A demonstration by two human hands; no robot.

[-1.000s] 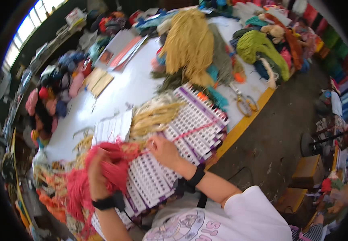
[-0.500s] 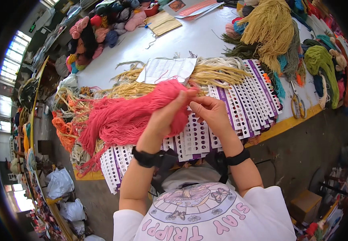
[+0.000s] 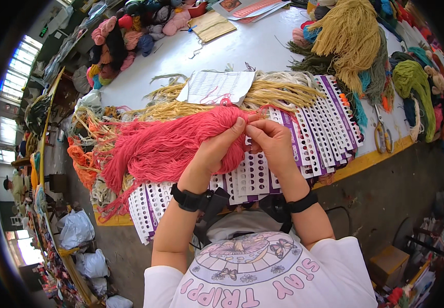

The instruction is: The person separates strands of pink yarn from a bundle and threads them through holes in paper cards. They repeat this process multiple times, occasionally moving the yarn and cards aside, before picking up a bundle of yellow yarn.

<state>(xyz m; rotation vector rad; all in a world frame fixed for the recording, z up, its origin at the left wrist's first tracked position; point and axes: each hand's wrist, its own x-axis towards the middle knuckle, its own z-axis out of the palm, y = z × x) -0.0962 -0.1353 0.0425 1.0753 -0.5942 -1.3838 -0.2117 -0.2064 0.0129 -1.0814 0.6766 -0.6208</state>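
A thick hank of coral-pink yarn (image 3: 165, 146) lies across the table, its loose ends fanned out to the left. My left hand (image 3: 221, 146) grips its rounded right end, thumb pressed on top. Close beside it, my right hand (image 3: 270, 141) is closed in a pinch at the edge of the hank, with fine pink strands at the fingertips. Beneath both hands are overlapping white cards with punched holes (image 3: 255, 174) and purple stripes. Behind the hank, a printed paper sheet (image 3: 216, 86) rests on bundles of yellow-cream thread (image 3: 283, 92).
Scissors (image 3: 382, 136) lie near the table's yellow edge (image 3: 370, 161) at right. Tan yarn (image 3: 350, 36) and green yarn (image 3: 411, 84) are heaped at the back right. Coloured skeins (image 3: 145, 43) and a wooden board (image 3: 214, 26) sit at the back. Plastic bags (image 3: 75, 228) stand at lower left.
My hands have come slightly lower and the left thumb has shifted on the hank. Its right end now lies flatter, and a pink strand shows stretched to the right over the cards.
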